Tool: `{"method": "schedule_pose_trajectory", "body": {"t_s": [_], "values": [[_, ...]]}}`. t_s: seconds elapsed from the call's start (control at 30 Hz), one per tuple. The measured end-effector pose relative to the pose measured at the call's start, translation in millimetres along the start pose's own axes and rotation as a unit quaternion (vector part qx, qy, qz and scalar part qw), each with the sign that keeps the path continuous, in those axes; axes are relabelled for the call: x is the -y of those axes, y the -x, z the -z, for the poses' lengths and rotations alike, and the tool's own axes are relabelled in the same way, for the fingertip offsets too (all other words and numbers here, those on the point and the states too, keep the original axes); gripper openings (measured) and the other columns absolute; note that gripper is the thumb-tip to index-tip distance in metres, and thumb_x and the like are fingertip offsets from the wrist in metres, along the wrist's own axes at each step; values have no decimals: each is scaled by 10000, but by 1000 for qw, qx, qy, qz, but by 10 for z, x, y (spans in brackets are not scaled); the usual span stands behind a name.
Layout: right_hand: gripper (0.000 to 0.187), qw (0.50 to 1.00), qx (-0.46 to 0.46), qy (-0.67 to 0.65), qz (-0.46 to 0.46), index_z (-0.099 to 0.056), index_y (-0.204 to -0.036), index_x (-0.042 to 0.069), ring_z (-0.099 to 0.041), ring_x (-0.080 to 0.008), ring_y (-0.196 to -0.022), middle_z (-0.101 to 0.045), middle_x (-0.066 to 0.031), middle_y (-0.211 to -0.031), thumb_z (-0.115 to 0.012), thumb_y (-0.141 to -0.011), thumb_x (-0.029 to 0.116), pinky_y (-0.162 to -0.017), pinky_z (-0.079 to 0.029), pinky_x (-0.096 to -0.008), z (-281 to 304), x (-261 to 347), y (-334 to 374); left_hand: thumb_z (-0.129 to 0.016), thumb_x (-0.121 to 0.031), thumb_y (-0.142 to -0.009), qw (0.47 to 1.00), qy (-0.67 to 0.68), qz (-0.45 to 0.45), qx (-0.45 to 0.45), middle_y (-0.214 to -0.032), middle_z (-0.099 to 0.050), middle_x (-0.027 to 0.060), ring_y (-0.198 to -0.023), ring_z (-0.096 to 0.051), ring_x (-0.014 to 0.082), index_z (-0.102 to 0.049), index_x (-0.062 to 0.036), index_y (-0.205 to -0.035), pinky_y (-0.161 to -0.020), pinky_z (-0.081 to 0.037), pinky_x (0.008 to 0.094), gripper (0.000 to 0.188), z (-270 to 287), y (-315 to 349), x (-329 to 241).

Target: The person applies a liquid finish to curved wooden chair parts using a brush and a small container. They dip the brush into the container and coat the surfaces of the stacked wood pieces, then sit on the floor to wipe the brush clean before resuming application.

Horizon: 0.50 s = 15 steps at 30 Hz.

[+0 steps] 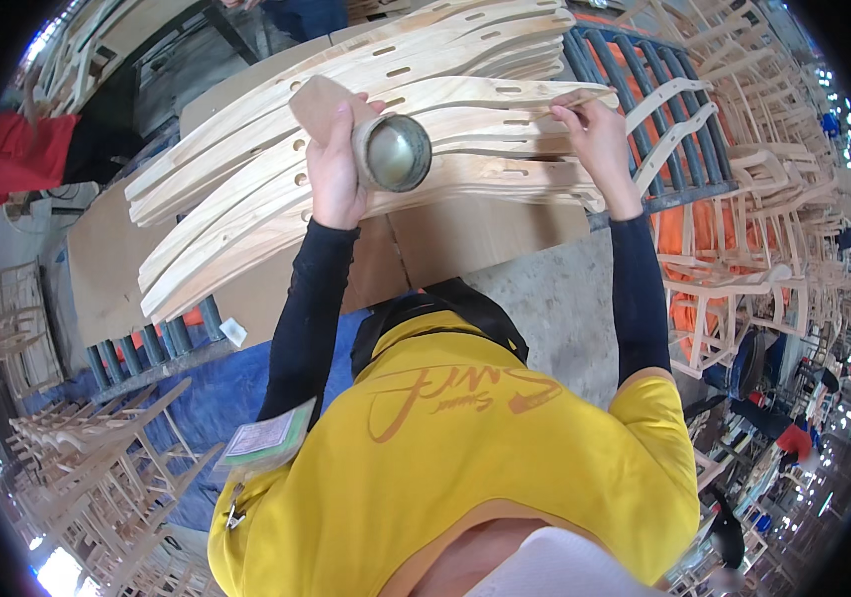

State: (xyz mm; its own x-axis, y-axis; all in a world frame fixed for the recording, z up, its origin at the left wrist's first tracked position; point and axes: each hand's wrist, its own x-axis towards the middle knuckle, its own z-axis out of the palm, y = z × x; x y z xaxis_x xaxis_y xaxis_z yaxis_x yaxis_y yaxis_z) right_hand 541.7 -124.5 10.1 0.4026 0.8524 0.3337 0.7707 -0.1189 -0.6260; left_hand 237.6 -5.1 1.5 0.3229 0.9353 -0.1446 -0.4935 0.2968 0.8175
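Note:
My left hand (pixel 338 179) is closed around a round cup (pixel 399 153) with a crusted rim and a pale, shiny substance inside. The same hand also holds a flat brown piece (pixel 320 103), like folded sandpaper or card, against the cup's far left side. Over the right end of the curved wooden chair parts (pixel 465 95), my right hand (pixel 601 149) pinches a thin wooden stick (pixel 581 98) between thumb and fingers. These pale parts lie side by side in rows, with oval slots cut near their ends. My right hand partly covers their tips.
Brown cardboard (pixel 485 234) lies under the wooden parts. Dark roller bars (pixel 664 109) extend at the right, and more rollers (pixel 152 343) show at the lower left. Wooden chair frames (pixel 744 279) are stacked on the right; others (pixel 107 448) stand lower left. A person in red (pixel 22 154) is at the left.

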Motion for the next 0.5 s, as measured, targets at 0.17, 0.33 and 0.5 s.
{"method": "schedule_pose_trajectory", "body": {"t_s": [0.17, 0.33, 0.5], "values": [[161, 923, 8, -380, -69, -634, -1049, -83, -723, -183, -873, -720, -166, -977, -669, -958, 46, -790, -587, -261, 77, 782, 219, -505, -237, -1051, 999, -8, -16, 27, -1091, -687, 191, -937, -713, 270, -541, 77, -1246, -849, -592, 367, 371, -185, -101, -24], [143, 944, 10, -329, -6, -658, -995, -67, -722, -158, -848, -723, -124, -923, -703, -935, 54, -761, -574, -244, -171, 1083, 422, -490, -250, -1052, 993, -28, -47, 101, -1117, -670, 203, -1010, -699, 292, -501, 68, -1285, -898, -577, 393, 395, -389, -97, -67], [140, 926, 41, -371, -51, -658, -1005, -47, -724, -154, -818, -727, -123, -889, -706, -934, 63, -733, -575, -243, -213, 1066, 503, -516, -224, -1046, 992, 3, -76, 99, -1044, -691, 179, -932, -710, 259, -554, 84, -1212, -841, -591, 373, 352, -487, -58, -68]]}}
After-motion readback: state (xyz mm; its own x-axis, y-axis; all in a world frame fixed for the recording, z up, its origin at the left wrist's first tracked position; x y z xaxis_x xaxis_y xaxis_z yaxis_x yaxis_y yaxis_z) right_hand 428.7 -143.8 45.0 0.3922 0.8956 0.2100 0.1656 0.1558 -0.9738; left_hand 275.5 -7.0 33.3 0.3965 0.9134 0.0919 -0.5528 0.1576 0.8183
